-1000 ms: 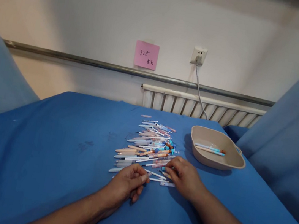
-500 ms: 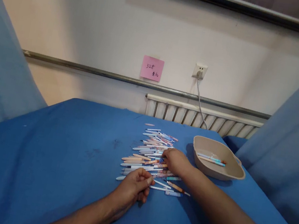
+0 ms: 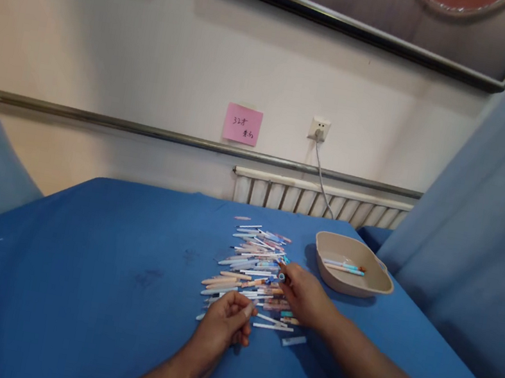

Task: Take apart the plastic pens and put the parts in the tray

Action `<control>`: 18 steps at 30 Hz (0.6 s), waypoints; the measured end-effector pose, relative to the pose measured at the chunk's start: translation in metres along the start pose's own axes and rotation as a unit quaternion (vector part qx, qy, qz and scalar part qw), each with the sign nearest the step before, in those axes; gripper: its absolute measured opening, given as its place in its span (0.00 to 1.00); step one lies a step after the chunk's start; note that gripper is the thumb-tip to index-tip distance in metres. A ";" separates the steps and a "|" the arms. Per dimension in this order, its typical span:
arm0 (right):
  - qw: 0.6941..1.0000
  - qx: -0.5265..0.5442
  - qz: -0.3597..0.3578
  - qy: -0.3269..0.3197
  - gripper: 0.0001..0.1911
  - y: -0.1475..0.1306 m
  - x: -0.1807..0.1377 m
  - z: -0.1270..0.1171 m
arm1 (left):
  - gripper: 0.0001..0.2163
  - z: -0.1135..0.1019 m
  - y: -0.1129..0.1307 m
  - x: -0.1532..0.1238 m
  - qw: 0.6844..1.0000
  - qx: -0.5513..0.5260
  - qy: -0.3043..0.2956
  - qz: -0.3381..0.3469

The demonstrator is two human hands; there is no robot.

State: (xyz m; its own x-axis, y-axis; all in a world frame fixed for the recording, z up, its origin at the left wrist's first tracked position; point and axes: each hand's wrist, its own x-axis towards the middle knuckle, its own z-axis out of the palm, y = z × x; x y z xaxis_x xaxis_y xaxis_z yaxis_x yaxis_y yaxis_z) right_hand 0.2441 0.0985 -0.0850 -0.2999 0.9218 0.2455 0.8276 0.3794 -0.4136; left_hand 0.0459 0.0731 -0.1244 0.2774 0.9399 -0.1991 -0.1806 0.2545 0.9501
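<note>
Many pens and pen parts lie in a long pile (image 3: pixel 239 263) on the blue cloth, with white, pale blue, orange and pink pieces. At the pile's near edge, my left hand (image 3: pixel 224 321) is closed, thumb against fingers; whatever it pinches is hidden. My right hand (image 3: pixel 305 293) is over the pile's right side, its fingers closed around a small pen part (image 3: pixel 282 277) whose round end faces me. Thin white sticks (image 3: pixel 273 327) lie just right of my left hand. A short pale blue piece (image 3: pixel 293 341) lies nearer me.
A beige plastic basin (image 3: pixel 377 283) stands right of the pile, with several pens (image 3: pixel 343 267) inside. The blue-covered table (image 3: pixel 83 289) reaches back to a white radiator (image 3: pixel 275 194). Blue curtains (image 3: pixel 481 223) hang at both sides. A pink note (image 3: pixel 243 125) is on the wall.
My right hand has pulled back a little toward me and turned, now showing a round-ended pen part. The pale blue piece near it has shifted and tilted. The camera view has moved.
</note>
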 end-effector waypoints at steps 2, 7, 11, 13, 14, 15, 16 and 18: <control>0.995 0.087 0.024 0.034 0.06 -0.004 -0.019 0.006 | 0.19 -0.002 0.003 0.000 1.000 0.004 -0.005 0.000; 0.890 0.438 0.095 0.081 0.10 -0.005 -0.041 0.022 | 0.16 0.006 0.006 -0.005 0.999 0.014 -0.029 0.007; 0.741 0.658 0.126 0.044 0.18 0.003 -0.040 0.020 | 0.16 0.014 0.007 -0.008 0.998 0.035 -0.047 0.003; 0.694 0.706 0.135 0.027 0.18 0.006 -0.037 0.017 | 0.15 0.016 0.007 -0.009 0.998 0.037 -0.049 0.007; 0.687 0.714 0.135 0.020 0.18 0.007 -0.036 0.015 | 0.14 0.018 0.008 -0.008 0.998 0.038 -0.047 0.013; 0.682 0.719 0.132 0.011 0.17 0.007 -0.036 0.014 | 0.13 0.019 0.008 -0.008 0.998 0.040 -0.045 0.021; 0.678 0.724 0.127 0.002 0.16 0.007 -0.035 0.013 | 0.12 0.020 0.008 -0.008 0.998 0.044 -0.042 0.028; 0.669 0.734 0.117 -0.014 0.15 0.006 -0.035 0.011 | 0.12 0.023 0.007 -0.006 0.998 0.050 -0.037 0.034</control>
State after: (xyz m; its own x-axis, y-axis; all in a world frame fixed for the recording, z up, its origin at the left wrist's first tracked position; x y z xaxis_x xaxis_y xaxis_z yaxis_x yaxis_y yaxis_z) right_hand 0.2545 0.0698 -0.1057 -0.2686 0.9631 0.0149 -0.4987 -0.1258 -0.8576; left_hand 0.0645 0.0638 -0.1109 0.3375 0.9337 -0.1194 -0.1077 0.1643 0.9805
